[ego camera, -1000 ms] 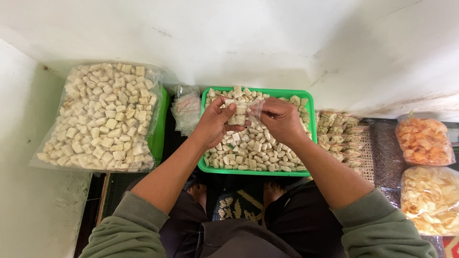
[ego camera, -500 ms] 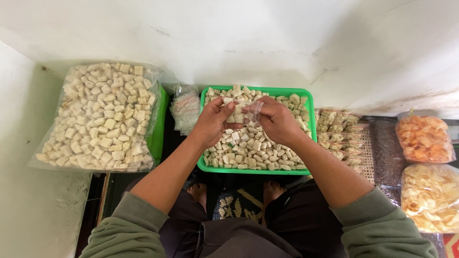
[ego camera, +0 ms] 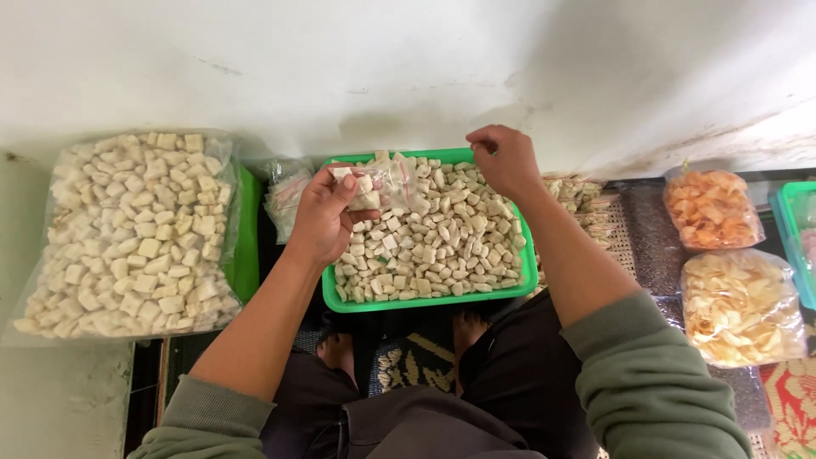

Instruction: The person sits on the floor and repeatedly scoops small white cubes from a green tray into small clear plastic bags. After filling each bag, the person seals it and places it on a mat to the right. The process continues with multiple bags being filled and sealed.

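Small clear bag [ego camera: 387,183] part-filled, clamped in left hand [ego camera: 327,212] — right hand [ego camera: 503,157] pinched shut over green tray [ego camera: 425,299], mostly full.

A small clear plastic bag [ego camera: 382,183] hangs upright over the far left corner of a green tray [ego camera: 527,272], pinched at its top and partly filled with pale, cream-coloured cracker pieces. The tray lies flat in the middle of the scene, close to the wall, heaped with the same small blocky crackers [ego camera: 433,246], which cover nearly its whole bottom.
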